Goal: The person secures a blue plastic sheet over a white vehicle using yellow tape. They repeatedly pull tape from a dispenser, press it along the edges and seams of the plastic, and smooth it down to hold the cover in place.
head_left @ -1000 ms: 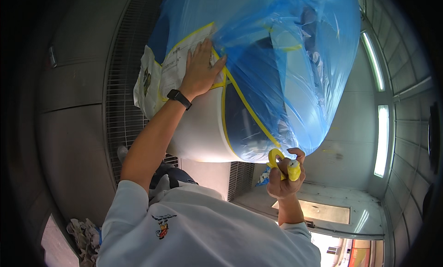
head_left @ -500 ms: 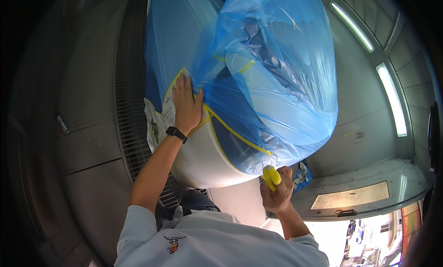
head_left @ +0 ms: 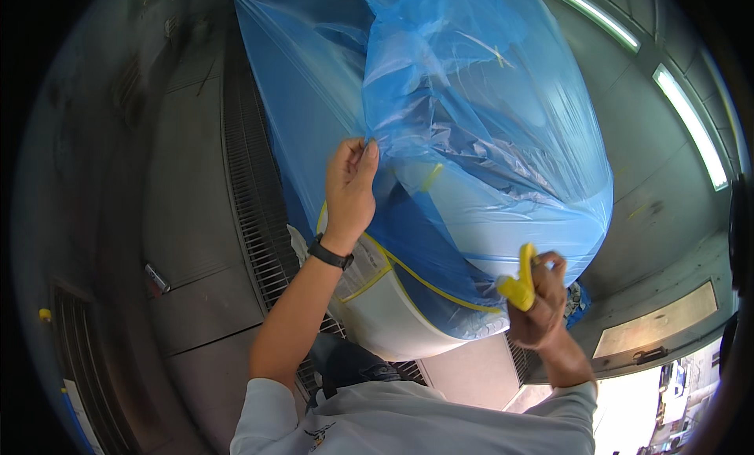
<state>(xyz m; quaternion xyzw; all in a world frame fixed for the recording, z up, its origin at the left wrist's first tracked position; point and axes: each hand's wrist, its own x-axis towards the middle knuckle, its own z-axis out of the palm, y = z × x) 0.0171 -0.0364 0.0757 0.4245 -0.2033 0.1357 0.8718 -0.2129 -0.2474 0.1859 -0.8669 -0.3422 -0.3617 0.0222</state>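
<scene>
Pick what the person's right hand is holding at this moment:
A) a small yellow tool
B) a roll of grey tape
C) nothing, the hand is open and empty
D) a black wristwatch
A: the right hand is closed around a small yellow tool near the lower edge of the blue plastic sheeting, while the left hand pinches the sheeting higher up.

Paint-spray booth in body workshop; floor grating (head_left: pixel 255 211); grey panel walls; ceiling strip lights (head_left: pixel 691 125); blue masking film (head_left: pixel 471 141) over white panel (head_left: pixel 393 313)
</scene>
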